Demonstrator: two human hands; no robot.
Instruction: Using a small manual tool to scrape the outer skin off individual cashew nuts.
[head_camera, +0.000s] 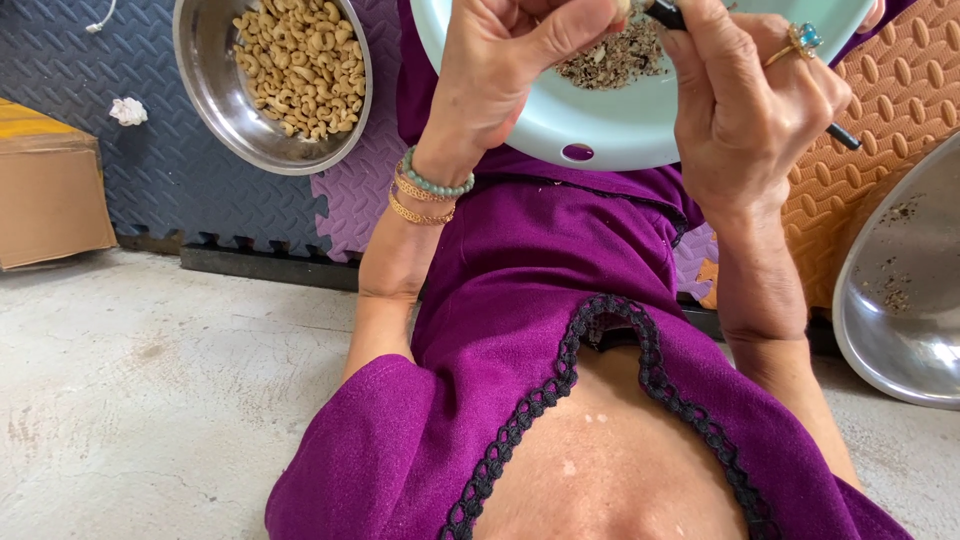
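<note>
1. Left hand (510, 75) over the pale blue plate (610, 130), thumb and fingers pinched together on something small — too hidden to tell what.
2. Right hand (745, 105) closed around a thin black tool (845, 137), tip beside the left thumb.
3. Brown husk scraps (615, 55) heaped on the plate.
4. Steel bowl of cashews (300, 60) to the left on foam matting — second steel bowl (900, 290) far right.

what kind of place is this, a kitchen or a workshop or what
Probably an informal floor workspace for hand-peeling cashews, at home or in a small workshop. A steel bowl of cashews sits on foam mats over bare concrete, and a pale plate holds husk scraps.
</note>
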